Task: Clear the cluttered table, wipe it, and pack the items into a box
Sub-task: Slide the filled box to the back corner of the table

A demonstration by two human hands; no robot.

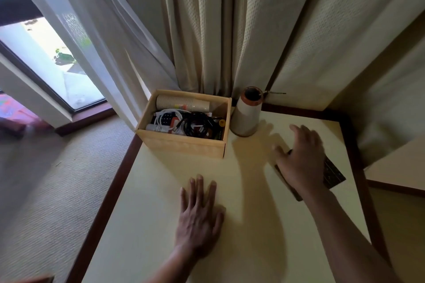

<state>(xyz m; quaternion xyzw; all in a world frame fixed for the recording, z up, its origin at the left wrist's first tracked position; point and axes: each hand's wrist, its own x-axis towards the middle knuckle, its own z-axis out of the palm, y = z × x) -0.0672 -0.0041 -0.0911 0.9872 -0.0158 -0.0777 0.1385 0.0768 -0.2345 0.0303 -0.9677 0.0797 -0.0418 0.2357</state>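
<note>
My left hand (200, 216) lies flat on the table (149, 202), low in the middle of the frame, with my fingers straight and a bit spread. My right hand (299, 161), on the right, rests on a dark flat thing (334, 173) with its fingers spread. It looks blurry. The box (184, 146) sits above my left hand. It holds paper cups (181, 102) and tangled cables (195, 125). A pale vase (245, 117) stands just right of it.

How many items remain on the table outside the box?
2: a brown-rimmed beige cone beside the wooden box, a dark flat item under the right hand; more may be hidden.
</note>
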